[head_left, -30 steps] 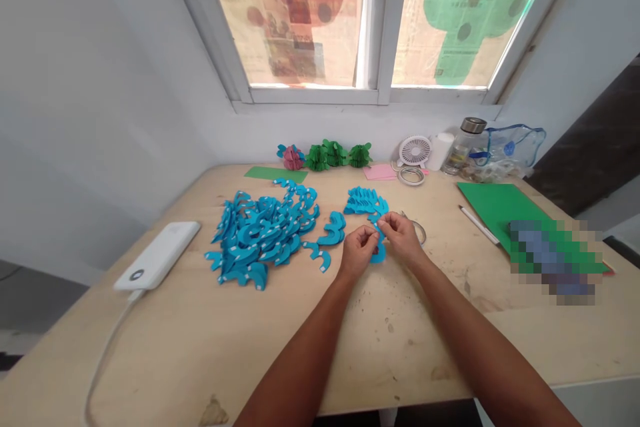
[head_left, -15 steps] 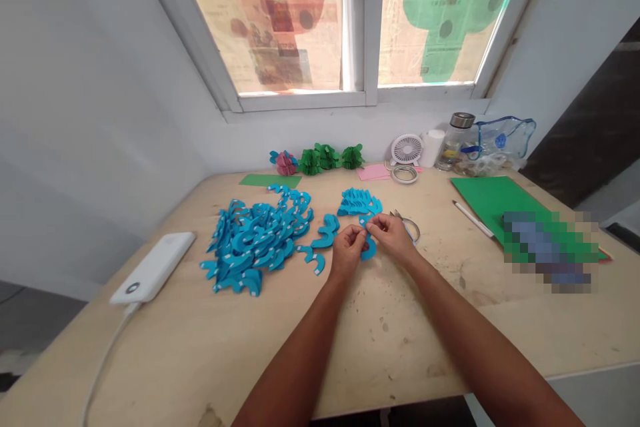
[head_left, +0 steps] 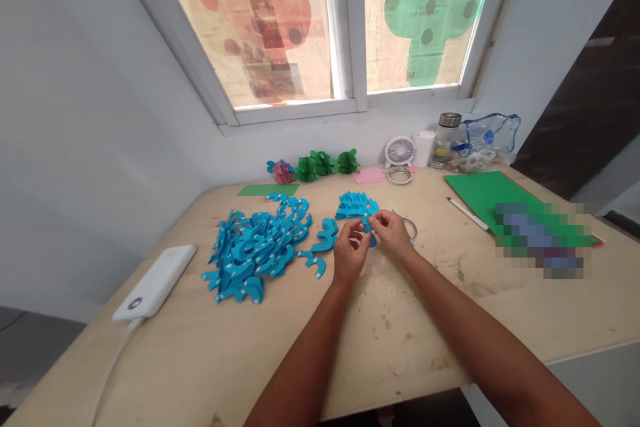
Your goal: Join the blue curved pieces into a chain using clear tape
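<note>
Between my hands is a curved blue paper piece (head_left: 367,221) with a small white patch. My right hand (head_left: 394,233) pinches its upper right part between thumb and forefinger. My left hand (head_left: 350,253) curls at its left side, with the thumb against its lower part. Fingers cover much of the piece. Left of my left hand lie a loose wavy blue piece (head_left: 315,263) and a small stack of blue pieces (head_left: 327,235). Just beyond my hands, a row of blue pieces (head_left: 354,205) lies fanned out. A large heap of blue pieces (head_left: 260,240) with white patches spreads further left.
A white power bank (head_left: 155,280) with a cable lies at left. Scissors (head_left: 411,229) lie partly behind my right hand. At right are a white pen (head_left: 467,213) and green sheets (head_left: 480,188). Folded paper figures (head_left: 323,163), a fan (head_left: 400,151) and a bottle (head_left: 444,140) stand along the wall.
My left fingers have loosened and spread a little around the blue piece. My right hand keeps its pinch. The whole view has shifted slightly.
</note>
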Motion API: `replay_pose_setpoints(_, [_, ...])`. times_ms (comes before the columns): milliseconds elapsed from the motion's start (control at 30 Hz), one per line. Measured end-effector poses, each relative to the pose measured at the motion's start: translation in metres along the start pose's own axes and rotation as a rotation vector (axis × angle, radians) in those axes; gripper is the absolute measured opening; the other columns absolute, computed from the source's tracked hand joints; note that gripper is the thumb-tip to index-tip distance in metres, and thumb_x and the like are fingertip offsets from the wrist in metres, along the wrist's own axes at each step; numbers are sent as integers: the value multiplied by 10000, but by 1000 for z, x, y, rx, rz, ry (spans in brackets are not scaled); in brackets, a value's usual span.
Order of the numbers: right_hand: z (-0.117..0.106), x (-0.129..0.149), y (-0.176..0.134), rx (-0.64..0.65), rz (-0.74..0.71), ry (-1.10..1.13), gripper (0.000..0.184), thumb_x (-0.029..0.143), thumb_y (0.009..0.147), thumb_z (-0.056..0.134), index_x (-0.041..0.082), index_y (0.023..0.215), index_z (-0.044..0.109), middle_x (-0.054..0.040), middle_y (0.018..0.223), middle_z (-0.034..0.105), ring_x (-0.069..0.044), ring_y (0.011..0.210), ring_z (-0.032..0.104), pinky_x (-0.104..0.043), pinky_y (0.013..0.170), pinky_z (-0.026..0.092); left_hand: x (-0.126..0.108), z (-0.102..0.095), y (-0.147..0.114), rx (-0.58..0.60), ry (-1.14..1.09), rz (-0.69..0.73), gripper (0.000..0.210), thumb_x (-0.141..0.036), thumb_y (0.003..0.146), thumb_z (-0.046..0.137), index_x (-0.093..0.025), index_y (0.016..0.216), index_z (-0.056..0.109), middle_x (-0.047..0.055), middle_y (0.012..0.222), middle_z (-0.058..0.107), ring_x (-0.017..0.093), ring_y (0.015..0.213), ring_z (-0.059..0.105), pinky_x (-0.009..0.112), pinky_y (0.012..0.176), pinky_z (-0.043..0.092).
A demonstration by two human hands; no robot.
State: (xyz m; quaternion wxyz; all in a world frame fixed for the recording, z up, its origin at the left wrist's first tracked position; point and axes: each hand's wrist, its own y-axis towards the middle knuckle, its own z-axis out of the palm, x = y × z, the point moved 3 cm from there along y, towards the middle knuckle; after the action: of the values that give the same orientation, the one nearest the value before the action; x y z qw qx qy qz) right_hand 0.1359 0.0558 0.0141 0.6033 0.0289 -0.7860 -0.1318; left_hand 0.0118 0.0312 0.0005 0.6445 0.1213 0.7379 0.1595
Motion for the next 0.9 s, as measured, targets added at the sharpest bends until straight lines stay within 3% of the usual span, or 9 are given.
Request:
replay_pose_setpoints(267, [7,0,-3,53,-5,54,245,395,716,537,166,632,553,18,550,521,-108,519,454,-219,494,354,0,-2,0,-18,94,25,282,-277,740,569,-177,1004,573,18,788,589,83,571,510,181,473,406])
replay_pose_setpoints(567, [9,-2,-4,37,18,46,247,400,718,543,169,632,560,20,548,532,-106,504,462,-221,491,363,1,-1,-2,-27,241,71,302,-276,735,576,-198,1027,568,32,833,625,111,628,557,211,528,432])
replay_pose_setpoints(900, [12,8,-13,12,-71,-82,198,354,729,528,171,679,586,1,592,575,-119,530,483,-225,510,375,-4,-3,-5,-73,405,112,196,-238,753,547,-187,932,610,46,826,640,140,669,560,267,641,432])
